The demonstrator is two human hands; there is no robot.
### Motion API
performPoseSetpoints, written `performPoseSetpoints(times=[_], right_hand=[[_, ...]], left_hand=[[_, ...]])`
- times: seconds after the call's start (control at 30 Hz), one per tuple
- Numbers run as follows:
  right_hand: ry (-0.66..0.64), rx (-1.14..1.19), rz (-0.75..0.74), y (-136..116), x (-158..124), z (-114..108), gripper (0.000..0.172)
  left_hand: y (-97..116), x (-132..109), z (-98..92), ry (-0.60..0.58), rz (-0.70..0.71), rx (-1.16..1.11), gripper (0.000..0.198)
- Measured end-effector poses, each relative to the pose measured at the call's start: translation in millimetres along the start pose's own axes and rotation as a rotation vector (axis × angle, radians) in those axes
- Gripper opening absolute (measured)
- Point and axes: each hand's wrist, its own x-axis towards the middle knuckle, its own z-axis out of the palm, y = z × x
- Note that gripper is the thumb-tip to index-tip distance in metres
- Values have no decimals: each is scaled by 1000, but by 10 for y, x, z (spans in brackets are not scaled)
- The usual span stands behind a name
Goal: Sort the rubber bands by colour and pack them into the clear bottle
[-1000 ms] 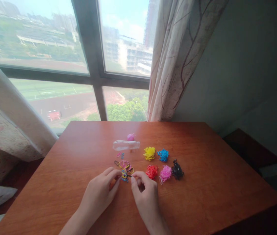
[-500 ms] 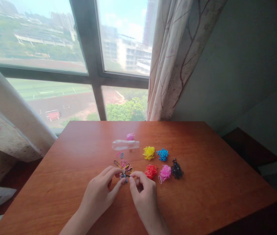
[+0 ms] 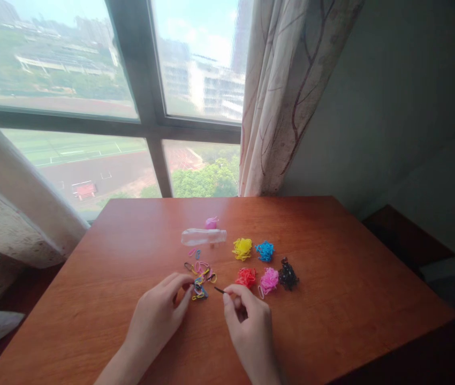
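A loose mix of small coloured rubber bands [image 3: 199, 278] lies on the wooden table [image 3: 332, 321]. My left hand [image 3: 159, 318] rests beside the mix, its fingertips pinching a few bands at the near edge. My right hand [image 3: 249, 326] is closed in a pinch on a single black rubber band [image 3: 219, 290], held just right of the mix. Sorted little piles lie to the right: yellow [image 3: 242, 248], blue [image 3: 265, 251], red [image 3: 245, 277], pink [image 3: 270, 280] and black [image 3: 288, 275].
A clear plastic bottle [image 3: 203, 236] lies on its side behind the mix, with a pink cap [image 3: 211, 222] just beyond it. Curtains hang at both sides of the window. A dark low surface [image 3: 408, 240] stands to the right of the table.
My right hand has drawn a black band out of the mixed bands and moved slightly right. The left hand stays on the mix. The camera has shifted a little.
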Motion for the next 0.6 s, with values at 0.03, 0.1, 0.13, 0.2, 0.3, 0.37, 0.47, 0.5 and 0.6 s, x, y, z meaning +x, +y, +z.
performPoseSetpoints(times=[0.03,0.1,0.13,0.2,0.3,0.37,0.47,0.5,0.6], right_hand=[[29,-21,-2,33,0,-84,20],[108,-77,-3,137,18,-301,21],[143,-116,2,207,36,-427,22],[222,-226,28,373,83,-690,25],[304,-376,69,641,154,-1011,29],[321,-449,81,796,188,-1120,31],[304,-503,85,943,208,-1142,34],[294,-509,82,967,206,-1130,34],[281,-512,72,975,187,-1102,34]], left_hand=[[-12,-2,6,2,5,0,18],[-36,-2,16,10,16,1,18],[-46,0,19,13,22,4,18],[-61,6,20,16,32,14,18],[-67,16,14,13,39,37,18],[-65,19,9,13,43,52,18],[-64,21,7,27,56,60,17],[-65,23,8,29,61,59,17],[-64,31,11,27,68,54,17]])
